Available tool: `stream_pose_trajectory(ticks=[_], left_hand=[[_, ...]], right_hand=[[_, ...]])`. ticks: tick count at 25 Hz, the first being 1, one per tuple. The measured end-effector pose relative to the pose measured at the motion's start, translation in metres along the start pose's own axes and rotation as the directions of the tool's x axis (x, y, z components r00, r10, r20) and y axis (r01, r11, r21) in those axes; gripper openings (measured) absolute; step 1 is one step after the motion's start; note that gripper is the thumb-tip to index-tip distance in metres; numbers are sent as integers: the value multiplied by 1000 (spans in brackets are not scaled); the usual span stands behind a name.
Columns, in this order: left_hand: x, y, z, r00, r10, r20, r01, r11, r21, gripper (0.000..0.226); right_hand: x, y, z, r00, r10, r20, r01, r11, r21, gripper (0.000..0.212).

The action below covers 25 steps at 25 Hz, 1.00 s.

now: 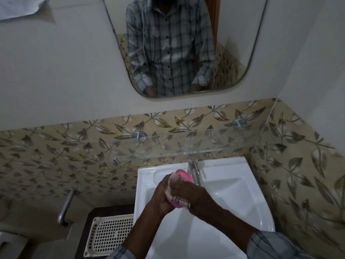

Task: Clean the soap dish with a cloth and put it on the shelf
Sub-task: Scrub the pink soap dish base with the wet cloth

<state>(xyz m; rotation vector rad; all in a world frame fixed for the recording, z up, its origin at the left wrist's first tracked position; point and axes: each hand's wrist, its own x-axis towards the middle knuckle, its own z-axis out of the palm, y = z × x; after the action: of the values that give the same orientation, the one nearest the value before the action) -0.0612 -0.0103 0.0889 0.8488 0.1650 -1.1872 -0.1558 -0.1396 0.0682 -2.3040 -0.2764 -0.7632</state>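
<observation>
Over the sink [233, 193], the left hand [162, 195] is curling its fingers round the dish [183, 174]. The right hand [188, 193] is clamping the cloth [177, 200] against it, hiding most of it.

no readable text, labels or numbers anywhere, view perhaps too dim for fine print
</observation>
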Motion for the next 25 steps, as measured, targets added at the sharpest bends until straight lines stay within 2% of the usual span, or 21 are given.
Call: stream_pose_trajectory(ticks=[1, 2, 3, 4, 6, 7, 8, 9, 11, 13, 16, 19, 20, 22, 23, 24, 25], left_hand=[[2, 2, 0, 1000, 6, -26, -5, 1000, 18, 35], [5, 4, -1, 999, 6, -40, -5, 999, 42, 35], [5, 5, 0, 998, 9, -56, -6, 999, 47, 36], [6, 6, -2, 997, 14, -77, -12, 999, 30, 38], [12, 9, -13, 987, 31, -160, -30, 1000, 8, 51], [12, 13, -18, 979, 39, -200, -36, 999, 22, 55], [10, 17, -21, 972, 44, -230, -38, 999, 30, 52], [7, 22, -23, 971, 47, -235, -42, 999, 25, 46], [1, 29, -27, 970, 52, -236, -43, 998, 42, 43], [-4, 31, -26, 966, 84, -243, -67, 995, 80, 45], [-5, 21, -16, 953, 162, -257, -112, 974, 197, 43], [-2, -2, 1, 934, 239, -266, -131, 922, 365, 32], [-1, -6, 6, 935, 244, -257, -133, 914, 382, 33], [-3, -7, 9, 946, 206, -248, -127, 945, 302, 38], [-6, -3, 8, 957, 172, -234, -119, 967, 225, 41], [-9, 2, 8, 969, 137, -206, -109, 984, 143, 44], [-10, 7, 7, 978, 112, -177, -101, 993, 68, 45]], right_hand=[[-1, 1, 0, 999, -7, 51, 7, 1000, 17, 38], [1, -1, -1, 996, 74, 43, -76, 996, 49, 33], [6, -4, -1, 976, 219, 14, -219, 972, 88, 31], [10, -6, -1, 935, 351, 57, -356, 924, 138, 30], [15, -8, -3, 877, 418, 237, -459, 875, 155, 36], [17, -8, -5, 861, 436, 263, -487, 855, 176, 39], [16, -5, -10, 831, 511, 218, -553, 798, 239, 35], [16, -1, -17, 758, 634, 153, -643, 686, 341, 28], [11, 12, -29, 572, 811, 122, -737, 443, 510, 14], [4, 19, -33, 479, 874, 85, -806, 399, 437, 13], [9, 10, -32, 396, 916, 56, -886, 366, 285, 44], [23, -7, -26, 439, 881, 179, -885, 388, 257, 57], [26, -13, -24, 453, 866, 212, -877, 391, 279, 60], [27, -25, -23, 515, 806, 292, -844, 418, 336, 68], [24, -31, -25, 590, 729, 345, -805, 501, 318, 73], [20, -35, -27, 689, 618, 379, -717, 658, 231, 80], [15, -35, -28, 779, 483, 400, -559, 824, 92, 90]])
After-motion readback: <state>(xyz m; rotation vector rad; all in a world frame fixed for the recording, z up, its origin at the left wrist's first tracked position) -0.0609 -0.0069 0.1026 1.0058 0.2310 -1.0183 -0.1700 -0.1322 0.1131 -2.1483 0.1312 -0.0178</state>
